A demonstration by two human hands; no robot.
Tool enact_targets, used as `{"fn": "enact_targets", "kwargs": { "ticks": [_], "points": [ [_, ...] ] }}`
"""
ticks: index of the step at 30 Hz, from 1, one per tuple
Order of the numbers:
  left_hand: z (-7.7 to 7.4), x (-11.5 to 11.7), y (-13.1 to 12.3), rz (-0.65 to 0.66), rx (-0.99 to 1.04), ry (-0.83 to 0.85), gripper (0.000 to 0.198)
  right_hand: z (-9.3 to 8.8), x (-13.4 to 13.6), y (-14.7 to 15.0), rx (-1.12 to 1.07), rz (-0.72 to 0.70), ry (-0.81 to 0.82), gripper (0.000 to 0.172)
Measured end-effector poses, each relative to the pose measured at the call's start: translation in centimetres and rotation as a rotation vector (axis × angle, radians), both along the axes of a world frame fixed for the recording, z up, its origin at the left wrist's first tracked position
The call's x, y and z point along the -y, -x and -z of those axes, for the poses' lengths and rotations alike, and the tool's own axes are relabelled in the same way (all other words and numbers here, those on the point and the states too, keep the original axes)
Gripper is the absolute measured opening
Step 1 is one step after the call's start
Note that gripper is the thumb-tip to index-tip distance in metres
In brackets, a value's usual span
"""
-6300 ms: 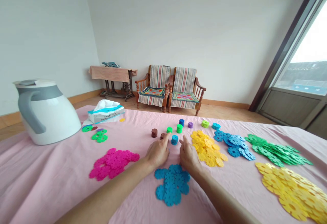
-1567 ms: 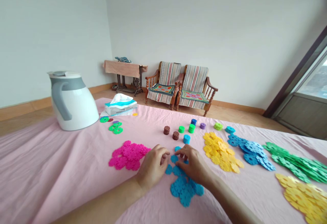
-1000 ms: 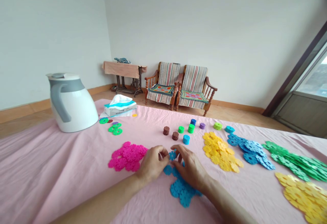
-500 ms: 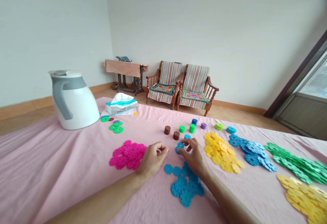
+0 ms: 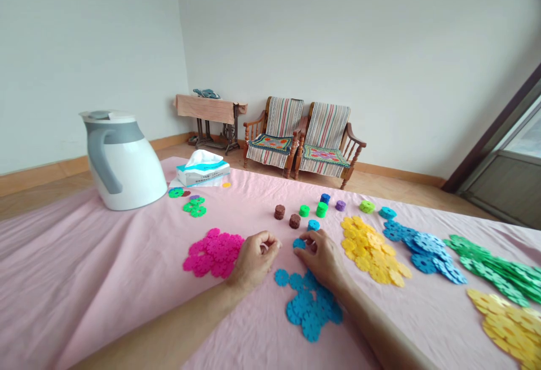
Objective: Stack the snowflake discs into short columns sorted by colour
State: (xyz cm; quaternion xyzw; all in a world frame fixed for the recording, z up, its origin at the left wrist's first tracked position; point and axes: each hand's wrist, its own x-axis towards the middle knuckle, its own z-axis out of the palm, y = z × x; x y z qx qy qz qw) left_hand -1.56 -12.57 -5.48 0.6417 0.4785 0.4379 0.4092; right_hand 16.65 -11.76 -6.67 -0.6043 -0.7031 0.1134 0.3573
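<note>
My right hand [image 5: 324,258] has its thumb and fingers closed at the edge of a blue flower-shaped plastic disc [image 5: 298,243], partly covered by the fingers. Just behind it stands a short blue stack of discs [image 5: 313,225]. Below that hand a loose pile of blue discs [image 5: 310,308] spreads over the cloth. My left hand [image 5: 255,258] is closed in a pinch, beside a pile of pink discs [image 5: 214,253]; whether anything sits between its fingertips is hidden.
Brown stacks [image 5: 279,212], green stacks [image 5: 322,209] and other small stacks stand behind my hands. Yellow discs [image 5: 372,249], blue discs [image 5: 425,246] and green discs [image 5: 494,266] lie rightward. A jug [image 5: 131,167] and tissue box [image 5: 203,173] stand left on the pink cloth [image 5: 139,280].
My right thumb and fingers, spread around the blue disc before, have closed in on it. My left hand keeps its pinch. The view has shifted slightly.
</note>
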Motion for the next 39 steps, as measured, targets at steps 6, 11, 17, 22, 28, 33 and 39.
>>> {"fn": "enact_targets", "kwargs": {
  "ticks": [6, 11, 17, 22, 28, 33, 39],
  "points": [
    [-0.6, 0.1, 0.0, -0.049, 0.037, 0.016, 0.023, -3.3, 2.5, 1.5, 0.031, -0.191, -0.052, 0.006],
    [-0.6, 0.1, 0.0, -0.078, 0.018, 0.000, 0.022, -3.9, 4.2, 2.6, 0.219, -0.322, 0.118, 0.026],
    [0.0, -0.2, 0.1, -0.018, -0.114, -0.067, 0.020, -3.3, 4.0, 2.6, 0.127, -0.319, 0.150, 0.019],
    [0.2, -0.2, 0.3, 0.072, -0.211, -0.115, 0.023, -2.5, 3.0, 2.6, -0.182, -0.272, 0.239, 0.007],
    [-0.1, 0.0, 0.3, 0.115, -0.218, -0.084, 0.020, -2.2, 2.3, 2.3, -0.270, -0.226, 0.116, 0.005],
    [-0.8, 0.1, 0.3, 0.163, -0.051, 0.023, 0.032, -2.8, 2.9, 2.4, -0.196, -0.361, 0.025, 0.025],
    [-0.8, -0.3, 0.5, 0.230, 0.041, 0.111, 0.041, -3.2, 3.1, 2.3, -0.180, -0.396, 0.000, 0.022]
  ]
}}
